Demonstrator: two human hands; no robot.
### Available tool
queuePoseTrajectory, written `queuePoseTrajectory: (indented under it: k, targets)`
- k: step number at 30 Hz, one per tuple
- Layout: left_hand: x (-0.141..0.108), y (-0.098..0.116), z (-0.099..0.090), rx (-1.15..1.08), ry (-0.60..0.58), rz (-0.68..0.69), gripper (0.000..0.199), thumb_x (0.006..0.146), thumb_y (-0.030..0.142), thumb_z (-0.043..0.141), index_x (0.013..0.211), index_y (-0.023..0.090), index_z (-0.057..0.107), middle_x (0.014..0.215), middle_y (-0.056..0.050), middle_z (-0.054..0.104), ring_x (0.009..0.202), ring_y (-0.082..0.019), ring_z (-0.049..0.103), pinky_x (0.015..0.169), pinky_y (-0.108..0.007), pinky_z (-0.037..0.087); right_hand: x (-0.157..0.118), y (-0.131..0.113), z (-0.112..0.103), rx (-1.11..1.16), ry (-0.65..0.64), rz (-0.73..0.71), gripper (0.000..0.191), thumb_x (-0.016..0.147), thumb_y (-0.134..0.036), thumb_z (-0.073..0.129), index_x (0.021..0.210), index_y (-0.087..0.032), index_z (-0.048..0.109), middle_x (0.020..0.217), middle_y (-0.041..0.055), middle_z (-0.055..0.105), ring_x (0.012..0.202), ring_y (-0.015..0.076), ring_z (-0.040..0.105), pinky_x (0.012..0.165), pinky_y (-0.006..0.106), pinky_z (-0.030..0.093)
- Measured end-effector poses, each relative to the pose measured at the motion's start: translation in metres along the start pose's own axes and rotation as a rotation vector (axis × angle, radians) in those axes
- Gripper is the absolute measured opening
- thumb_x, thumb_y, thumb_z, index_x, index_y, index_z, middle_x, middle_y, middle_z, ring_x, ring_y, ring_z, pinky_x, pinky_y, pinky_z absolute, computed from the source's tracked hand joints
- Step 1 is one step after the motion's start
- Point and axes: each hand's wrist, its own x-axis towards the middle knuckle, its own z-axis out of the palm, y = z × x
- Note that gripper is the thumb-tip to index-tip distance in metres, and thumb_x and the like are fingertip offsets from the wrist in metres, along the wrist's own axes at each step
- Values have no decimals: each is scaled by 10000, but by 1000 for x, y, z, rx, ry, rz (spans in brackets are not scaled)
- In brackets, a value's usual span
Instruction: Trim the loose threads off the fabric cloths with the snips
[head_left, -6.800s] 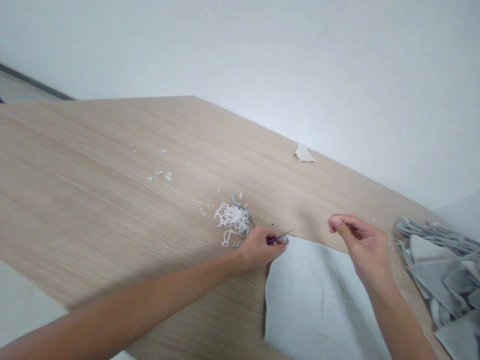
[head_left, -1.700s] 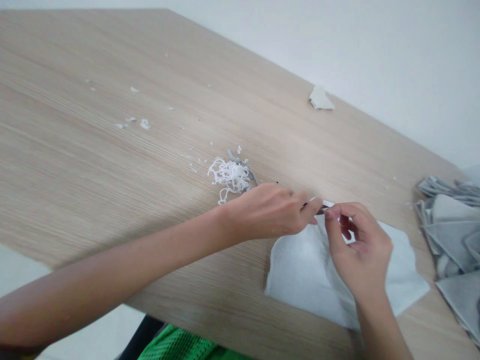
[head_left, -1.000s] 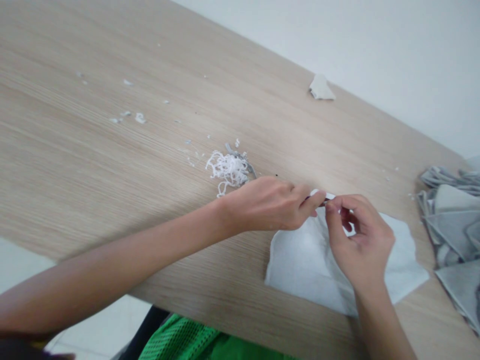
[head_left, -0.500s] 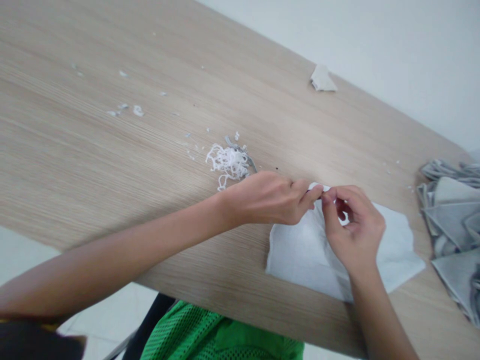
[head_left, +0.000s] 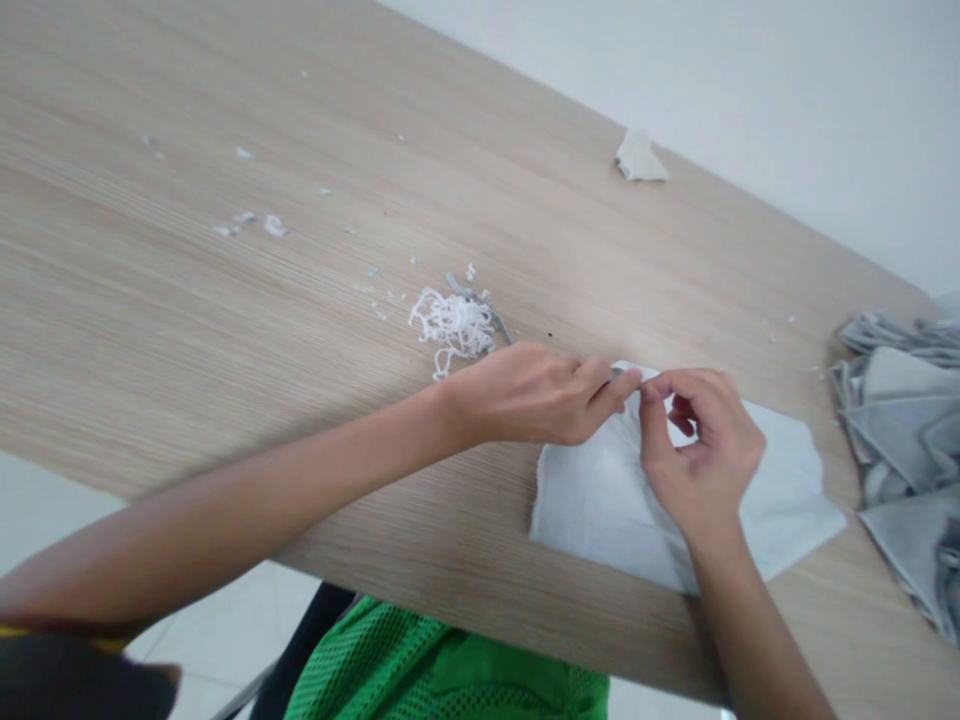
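Observation:
A white cloth (head_left: 592, 510) lies spread near the table's front edge, partly hidden by my hands. My left hand (head_left: 544, 395) reaches over its far left edge with thumb and fingers closed. A small greyish bit (head_left: 616, 373) shows at those fingers, too small to name. Close against them, my right hand (head_left: 705, 445) is above the cloth, thumb and forefinger pinched together and the other fingers curled. What sits in this pinch is hidden. Beyond my left wrist lies a tangle of white thread (head_left: 457, 325) with a grey strip (head_left: 480, 295) beside it.
A heap of grey cloths (head_left: 907, 430) is on the right end of the wooden table (head_left: 225, 330). One off-white scrap (head_left: 640, 158) lies by the far edge against the wall. Lint bits (head_left: 274, 225) are scattered at the left. Green mesh fabric (head_left: 450, 670) shows below the front edge.
The white piece that stood up between my fingertips is no longer raised there, and the cloth's far edge shows beneath. My hands have barely moved; the whole view has shifted slightly.

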Motion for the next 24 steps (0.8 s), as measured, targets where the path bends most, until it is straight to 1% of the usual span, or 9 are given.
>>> queuePoseTrajectory:
  k: [3,6,8,11,14,16,19,22,24]
  targets:
    - [2,0,0,-4,-22,-12,293,1066,288,365,1227,156,571,731,-2,631,560,-148,659,382,-276,300,0,0,0,11,-6,35,92,903,-193,596,812,-201,601,758,16,605,649,141,497,582,287,396]
    - [2,-4,-2,-32,-70,-70,337,1075,331,341,1218,158,593,775,-32,668,550,-154,661,386,-257,299,2,3,-1,92,-5,146,145,914,-227,588,772,-197,596,727,2,567,618,127,474,543,273,376]
    - [1,-8,-4,-72,-104,-97,342,1074,340,347,1232,163,593,807,-44,684,548,-147,656,399,-243,317,3,6,-2,141,9,202,168,912,-249,593,753,-196,594,718,-1,553,630,129,483,529,265,368]
    - [-4,-18,-4,-146,-143,-131,340,1063,363,392,1259,165,586,821,-43,693,586,-150,669,434,-235,366,4,10,-2,196,10,234,166,899,-260,615,749,-190,608,720,0,555,635,127,488,524,258,364]
    - [-10,-34,-2,-198,-163,-201,343,1045,389,435,1244,166,603,841,-46,711,672,-166,695,492,-230,416,5,13,-3,236,8,250,162,887,-265,634,745,-188,627,718,3,566,638,128,503,518,246,370]
    - [-16,-46,-3,-215,-144,-259,334,1035,390,460,1238,176,617,855,-47,725,701,-170,698,534,-230,442,7,13,-6,259,23,268,147,879,-268,648,753,-191,643,726,7,588,651,132,524,515,237,384]
    - [-26,-61,-13,-242,-71,-349,333,1024,392,491,1242,187,636,858,-46,740,710,-167,694,589,-240,473,13,11,-12,295,2,299,117,873,-270,663,781,-199,667,751,8,620,665,129,548,531,226,420]
    - [-41,-66,-28,-294,19,-421,332,1017,380,513,1233,171,655,839,-45,745,689,-145,680,618,-235,490,25,6,-12,311,-99,286,110,878,-274,657,797,-204,683,753,2,628,631,118,536,524,219,427]
    - [-54,-66,-35,-319,69,-476,324,1010,356,533,1235,159,658,864,-52,756,684,-133,679,621,-229,499,39,2,-5,304,-180,251,114,883,-275,645,808,-199,685,740,-2,623,595,109,517,507,218,418]
